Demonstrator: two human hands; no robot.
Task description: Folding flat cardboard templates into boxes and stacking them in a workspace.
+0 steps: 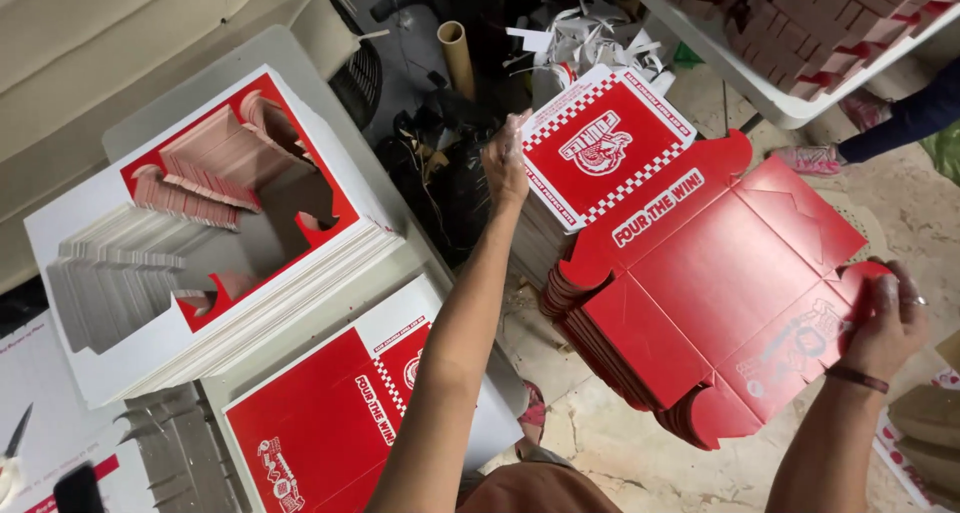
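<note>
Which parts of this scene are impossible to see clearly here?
All in the head view:
- Lower sheets of the red box stack: covered by the top sheet.
- Right hand fingertips: hidden behind the sheet's edge.
- Person at upper right: cut off by the frame.

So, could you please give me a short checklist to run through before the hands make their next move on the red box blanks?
1. Left hand on far edge of the top blank: ok.
2. Right hand on the blank's near round tab: ok.
3. Only one blank gripped: cannot tell.
4. Stack of blanks squared up: not ok, edges fan out.
5. Cut-out waste sheets apart from the stack: ok.
</note>
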